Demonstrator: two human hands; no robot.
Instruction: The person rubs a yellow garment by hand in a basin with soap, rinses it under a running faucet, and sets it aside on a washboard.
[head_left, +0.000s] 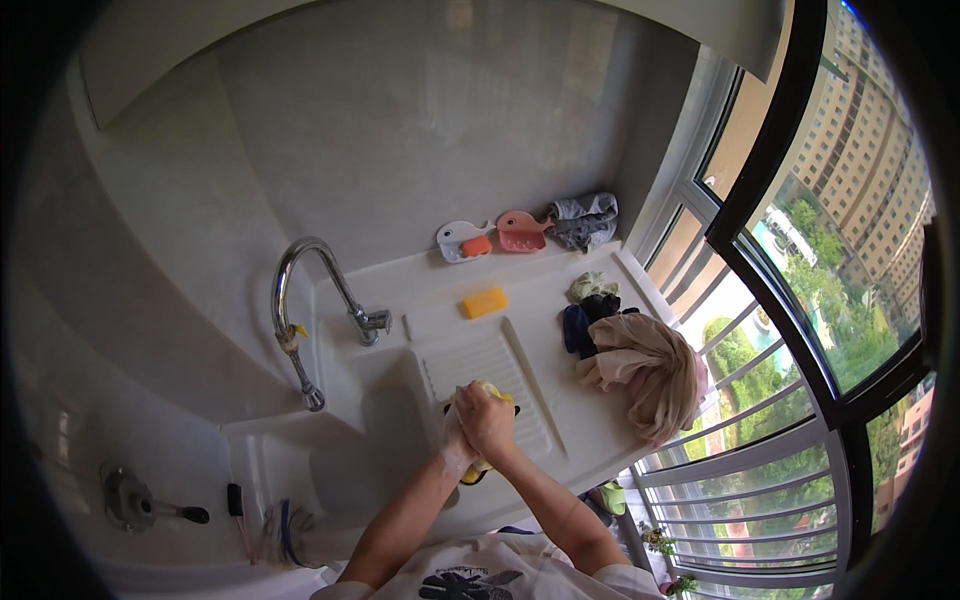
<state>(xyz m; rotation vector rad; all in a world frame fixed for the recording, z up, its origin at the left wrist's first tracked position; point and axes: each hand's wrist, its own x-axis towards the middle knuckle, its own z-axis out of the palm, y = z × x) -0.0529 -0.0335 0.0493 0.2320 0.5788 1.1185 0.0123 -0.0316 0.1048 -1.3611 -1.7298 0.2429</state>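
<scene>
Both of my hands are pressed together over the ribbed washboard (525, 375) of a white laundry sink. My left hand (459, 431) and my right hand (487, 420) grip a yellow cloth item with dark edges (472, 475) that shows above and below them. Suds whiten the fingers and wrist. Behind the washboard lies a yellow bar of soap (485, 302). The sink basin (360, 472) is on the left, under a chrome faucet (300, 300). How the fingers wrap the item is partly hidden.
A beige garment (652, 367) and dark and pale cloths (592, 300) are heaped at the right. A white whale soap dish (454, 241) holding orange soap, a pink one (521, 232) and a grey cloth (585, 220) line the back ledge. A black-handled brush (235, 501) is at the left.
</scene>
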